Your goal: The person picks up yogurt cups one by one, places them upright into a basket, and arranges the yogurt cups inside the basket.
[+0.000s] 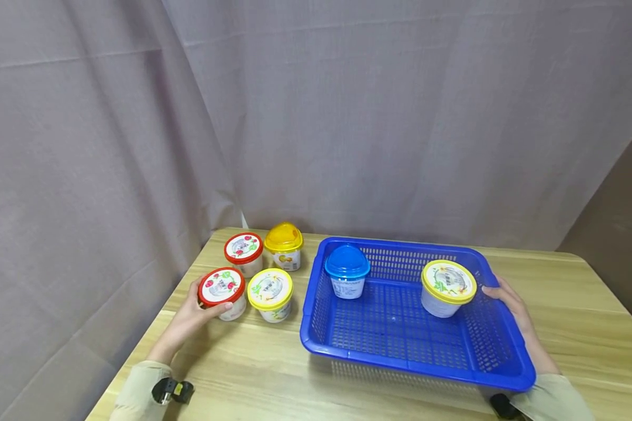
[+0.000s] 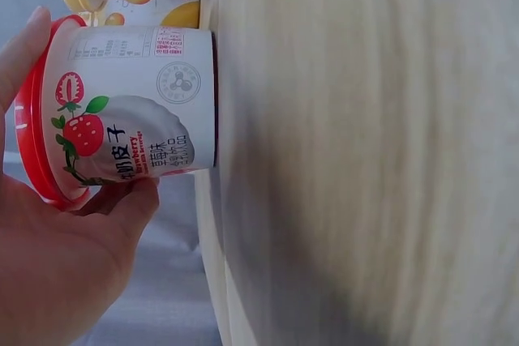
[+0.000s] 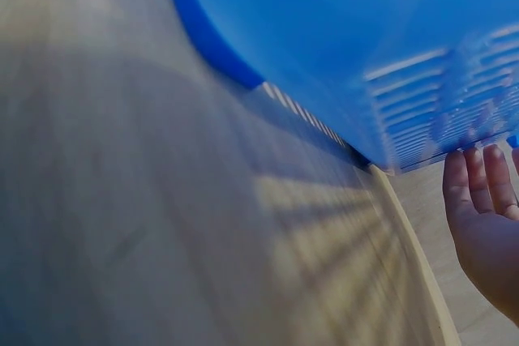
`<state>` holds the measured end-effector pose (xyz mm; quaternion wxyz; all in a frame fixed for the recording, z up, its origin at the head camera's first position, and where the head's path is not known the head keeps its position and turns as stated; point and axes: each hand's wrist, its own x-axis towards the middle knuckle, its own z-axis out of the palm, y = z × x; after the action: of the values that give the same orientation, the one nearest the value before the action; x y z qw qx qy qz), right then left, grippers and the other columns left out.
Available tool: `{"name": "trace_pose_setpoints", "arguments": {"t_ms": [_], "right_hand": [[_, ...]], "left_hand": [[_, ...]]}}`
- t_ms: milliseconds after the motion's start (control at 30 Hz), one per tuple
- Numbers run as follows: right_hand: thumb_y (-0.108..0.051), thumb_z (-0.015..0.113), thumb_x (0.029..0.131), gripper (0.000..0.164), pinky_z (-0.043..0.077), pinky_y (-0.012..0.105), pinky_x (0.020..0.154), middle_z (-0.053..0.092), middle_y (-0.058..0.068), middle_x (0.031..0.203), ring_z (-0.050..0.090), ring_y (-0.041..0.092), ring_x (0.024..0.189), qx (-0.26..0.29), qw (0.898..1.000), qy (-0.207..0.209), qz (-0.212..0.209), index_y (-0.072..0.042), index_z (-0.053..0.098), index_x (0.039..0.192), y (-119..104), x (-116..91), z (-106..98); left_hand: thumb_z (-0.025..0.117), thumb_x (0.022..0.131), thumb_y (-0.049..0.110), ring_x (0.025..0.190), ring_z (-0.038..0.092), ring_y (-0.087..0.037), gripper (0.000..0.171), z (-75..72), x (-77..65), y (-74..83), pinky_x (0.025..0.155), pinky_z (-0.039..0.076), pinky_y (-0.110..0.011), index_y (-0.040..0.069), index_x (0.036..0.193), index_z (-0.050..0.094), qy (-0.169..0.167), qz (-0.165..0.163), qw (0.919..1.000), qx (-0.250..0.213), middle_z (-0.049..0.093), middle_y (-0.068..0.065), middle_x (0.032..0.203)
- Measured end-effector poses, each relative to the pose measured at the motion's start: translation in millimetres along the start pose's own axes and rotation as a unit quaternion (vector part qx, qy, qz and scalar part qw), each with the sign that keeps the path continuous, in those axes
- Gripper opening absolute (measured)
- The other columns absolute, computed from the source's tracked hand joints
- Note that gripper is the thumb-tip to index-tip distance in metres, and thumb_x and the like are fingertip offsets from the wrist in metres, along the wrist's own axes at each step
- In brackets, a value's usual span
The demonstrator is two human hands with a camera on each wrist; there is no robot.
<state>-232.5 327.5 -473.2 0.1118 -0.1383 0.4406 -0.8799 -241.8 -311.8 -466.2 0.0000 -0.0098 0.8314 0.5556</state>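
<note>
My left hand grips a red-lidded cup, thumb on one side and fingers on the other. In the left wrist view the cup shows a strawberry picture, its base close at the tabletop. Another red-lidded cup stands just behind, and a yellow-lidded cup is right beside it. My right hand holds the right rim of a blue plastic basket, with a digit over the rim. In the right wrist view fingers of that hand lie against the basket's outer wall.
Inside the basket are a blue-lidded cup at the back left and a yellow-lidded cup at the right. A cup with a domed yellow lid stands at the table's back. Grey cloth hangs behind the wooden table.
</note>
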Motion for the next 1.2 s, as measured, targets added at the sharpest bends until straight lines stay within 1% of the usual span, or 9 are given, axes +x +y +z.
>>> {"name": "trace_pose_setpoints", "arguments": {"t_ms": [167,333,433,500,567,800,967,1100,1200], "right_hand": [[-0.004,0.016,0.108,0.055,0.058,0.044,0.084,0.07,0.01,0.118,0.07,0.027,0.102,0.009,1.0,-0.015,-0.006,-0.026,0.053,0.141,-0.1,1.4,-0.6],[0.0,0.01,0.106,0.061,0.058,0.044,0.086,0.069,0.014,0.119,0.07,0.03,0.103,0.046,0.997,-0.049,-0.025,-0.02,0.055,0.14,0.7,5.1,-1.4],[0.002,0.006,0.104,0.064,0.057,0.043,0.088,0.069,0.016,0.12,0.069,0.03,0.104,0.066,0.995,-0.068,-0.035,-0.016,0.056,0.141,0.7,7.0,-1.5],[0.002,0.005,0.104,0.065,0.057,0.043,0.089,0.069,0.016,0.12,0.069,0.03,0.105,0.068,0.994,-0.072,-0.037,-0.016,0.056,0.141,0.5,7.4,-1.5],[0.002,0.006,0.104,0.065,0.057,0.043,0.089,0.069,0.016,0.121,0.069,0.03,0.105,0.066,0.995,-0.068,-0.036,-0.016,0.056,0.141,0.3,7.1,-1.1],[-0.003,0.012,0.107,0.057,0.058,0.043,0.087,0.069,0.01,0.121,0.069,0.027,0.105,0.022,0.999,-0.032,-0.012,-0.023,0.052,0.143,-1.4,3.2,0.0],[-0.004,0.009,0.107,0.057,0.057,0.043,0.089,0.068,0.011,0.123,0.068,0.028,0.107,0.029,0.999,-0.045,-0.009,-0.022,0.05,0.144,-1.4,2.8,1.6],[-0.003,0.007,0.107,0.06,0.056,0.043,0.09,0.068,0.012,0.123,0.068,0.028,0.108,0.042,0.997,-0.059,-0.013,-0.02,0.05,0.144,-1.3,3.4,2.1],[-0.004,0.009,0.107,0.058,0.056,0.044,0.09,0.068,0.011,0.123,0.068,0.028,0.108,0.033,0.998,-0.048,-0.008,-0.022,0.049,0.145,-1.4,2.3,2.0]], "left_hand": [[0.082,0.086,0.026,0.142,0.034,-0.036,0.105,-3.5,-1.4,2.2,0.118,0.023,-0.056,0.006,0.159,0.01,0.003,-0.001,1.0,0.006,0.035,-0.023,0.153],[0.081,0.087,0.029,0.143,0.032,-0.036,0.103,-7.5,-0.6,6.1,0.118,0.021,-0.055,0.005,0.158,0.011,0.013,0.0,0.9997,0.018,0.034,-0.023,0.154],[0.08,0.088,0.029,0.143,0.031,-0.036,0.102,-10.0,0.7,10.7,0.119,0.021,-0.053,0.003,0.157,0.011,0.021,0.011,0.9995,0.02,0.033,-0.024,0.153],[0.08,0.088,0.028,0.142,0.031,-0.035,0.102,-12.3,1.3,14.4,0.118,0.022,-0.052,0.002,0.157,0.01,0.028,0.021,0.9991,0.025,0.033,-0.024,0.153],[0.08,0.088,0.027,0.142,0.032,-0.036,0.103,-15.7,2.0,18.4,0.118,0.023,-0.052,0.001,0.157,0.008,0.031,0.03,0.9987,0.028,0.032,-0.025,0.153],[0.079,0.089,0.026,0.142,0.031,-0.036,0.106,-32.1,8.3,33.6,0.116,0.027,-0.054,0.004,0.16,0.003,0.033,0.051,0.9976,0.032,0.028,-0.026,0.156],[0.079,0.089,0.028,0.141,0.034,-0.035,0.106,-43.6,12.0,51.8,0.112,0.032,-0.051,0.006,0.16,0.004,0.041,0.063,0.996,0.048,0.03,-0.025,0.155],[0.079,0.089,0.03,0.14,0.035,-0.034,0.107,-51.2,11.7,65.5,0.11,0.034,-0.049,0.007,0.16,0.003,0.051,0.073,0.9945,0.056,0.029,-0.024,0.155],[0.079,0.089,0.032,0.141,0.035,-0.032,0.108,-54.6,10.8,73.2,0.11,0.034,-0.047,0.009,0.161,0.002,0.052,0.073,0.9949,0.046,0.029,-0.021,0.156]]}}
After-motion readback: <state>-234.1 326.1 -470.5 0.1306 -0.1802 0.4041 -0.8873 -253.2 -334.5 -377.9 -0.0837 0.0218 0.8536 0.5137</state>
